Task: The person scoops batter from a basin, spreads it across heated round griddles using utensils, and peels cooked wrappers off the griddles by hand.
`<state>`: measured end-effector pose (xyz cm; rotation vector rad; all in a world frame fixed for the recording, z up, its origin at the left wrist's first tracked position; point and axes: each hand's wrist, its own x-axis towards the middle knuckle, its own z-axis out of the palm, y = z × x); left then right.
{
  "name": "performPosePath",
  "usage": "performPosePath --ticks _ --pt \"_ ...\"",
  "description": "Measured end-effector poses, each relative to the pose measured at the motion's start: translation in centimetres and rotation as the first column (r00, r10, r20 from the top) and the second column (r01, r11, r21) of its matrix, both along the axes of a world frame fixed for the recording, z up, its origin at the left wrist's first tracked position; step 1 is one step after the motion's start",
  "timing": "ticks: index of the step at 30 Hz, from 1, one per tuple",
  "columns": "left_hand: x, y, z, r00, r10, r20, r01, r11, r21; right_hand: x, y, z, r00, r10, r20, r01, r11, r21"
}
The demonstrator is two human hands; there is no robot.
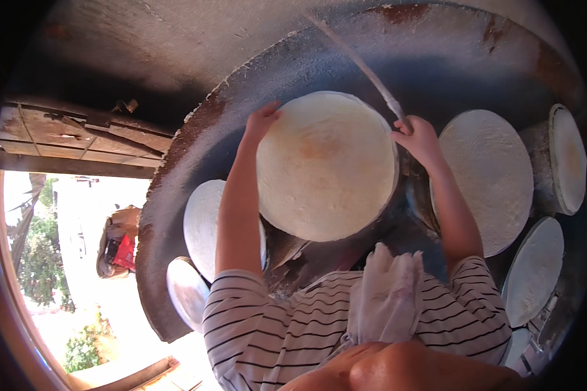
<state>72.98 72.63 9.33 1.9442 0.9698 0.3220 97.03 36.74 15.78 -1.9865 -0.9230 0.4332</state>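
Note:
A large round pale disc point(325, 171) with a faint brown patch lies in front of me, and I cannot tell whether it is a flatbread or a coated plate. At its upper left rim is my left hand point(262, 119), fingertips by the edge; whether they grip it is unclear. My right hand point(420, 141) is closed around the lower end of a thin wooden stick point(359, 63). This stick slants up and left past the disc, with a pale wrapping or crust near my fingers. My right thumb is close to the disc's right edge.
A dark, worn, curved surface point(283, 68) with a rough rim surrounds the work. Similar pale discs stand at right point(484, 181), far right point(567, 159), lower right point(533, 271) and left point(203, 225). A wooden-framed opening point(78, 168) shows bright outdoors with plants.

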Motion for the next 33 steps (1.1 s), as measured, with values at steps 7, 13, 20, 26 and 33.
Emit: performPosePath --ticks 7,13,20,26,33 --pt "0.6 -5.4 6.8 0.981 0.15 -0.126 -0.112 0.957 0.269 -0.7 -5.6 -0.4 0.985 -0.035 -0.17 0.041 0.999 0.033" --pt "-4.6 -17.4 18.9 0.986 0.067 0.154 -0.16 0.646 0.747 -6.4 -4.9 1.4 0.984 -0.065 -0.164 0.114 0.944 0.31" --pt "-9.6 -28.0 26.3 0.922 -0.343 0.178 -0.076 0.291 0.954 -6.0 -9.8 2.8 0.952 -0.052 -0.302 0.204 0.843 0.497" --pt "-5.5 -39.7 32.5 0.756 -0.626 0.19 0.14 0.438 0.888 -10.9 -27.8 6.0 0.888 -0.187 -0.42 0.367 0.839 0.403" --pt "15.9 -57.2 26.9 0.547 -0.836 0.044 0.648 0.456 0.61 -12.7 -54.8 7.5 0.423 -0.787 -0.45 0.906 0.386 0.176"
